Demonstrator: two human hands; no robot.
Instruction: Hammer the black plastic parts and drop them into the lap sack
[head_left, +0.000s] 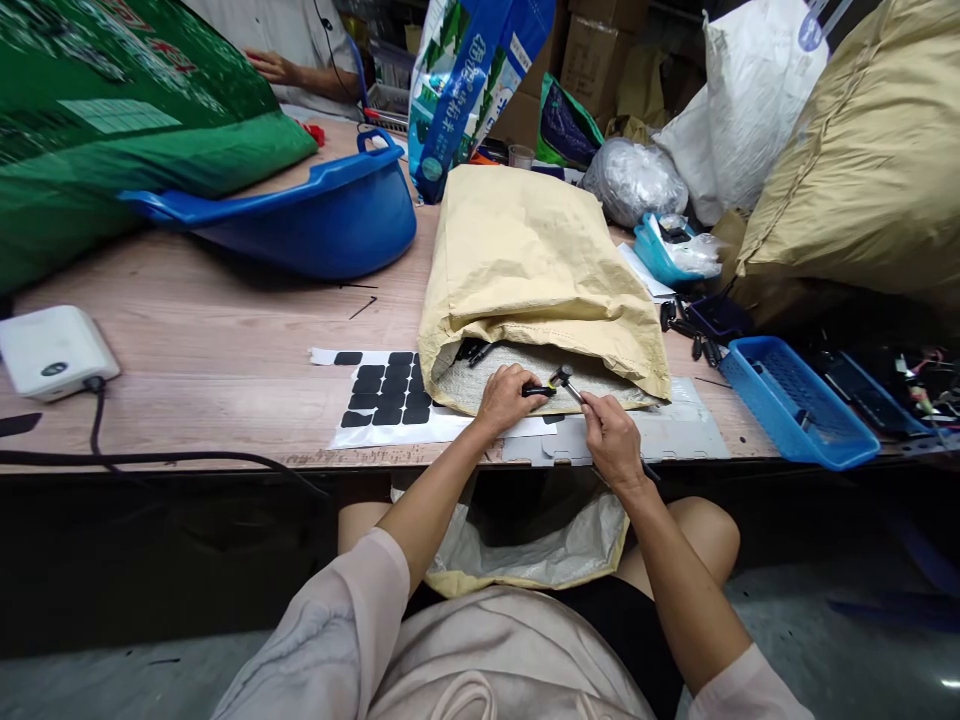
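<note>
At the mouth of a tan woven sack [532, 240] lying on the table, my left hand [510, 398] is closed on a small black cylindrical part [537, 390]. A bit of yellow-green shows at its right end. My right hand [613, 440] grips a slim tool with a metal shaft [574, 390] and a dark head. That head is close to the end of the black part; I cannot tell whether they touch. More black parts [476, 352] lie inside the sack. Left of the sack, partly under it, is a white sheet of black rounded stickers [386, 390].
A second open sack [525, 570] rests on my lap. Left stand a blue basin [315, 225], a green sack [135, 130] and a white device [56, 350] with a cable. Right are a blue basket [799, 400] and loose black parts [686, 328]. Another person's hand [274, 68] shows behind.
</note>
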